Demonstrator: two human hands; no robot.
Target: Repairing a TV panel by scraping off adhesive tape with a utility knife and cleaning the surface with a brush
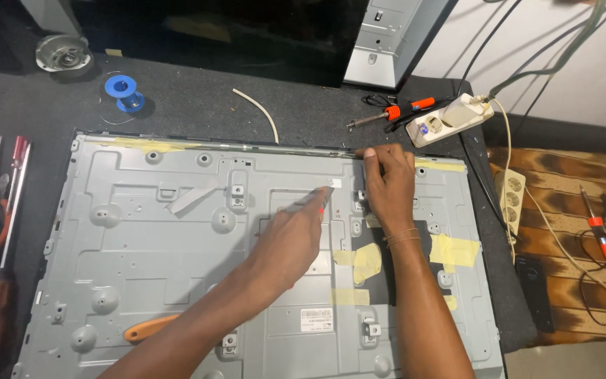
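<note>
At centre frame, your left hand (pixel 290 242) is gripping a slim red-and-grey tool (pixel 315 201), fingers curled shut around it, tip aimed at the grey metal back panel (pixel 142 245). Your right hand (pixel 387 186) is pressing flat, fingers extended, near the panel's top edge, apparently steadying it. The tool's tip is proving hard to make out.
</note>
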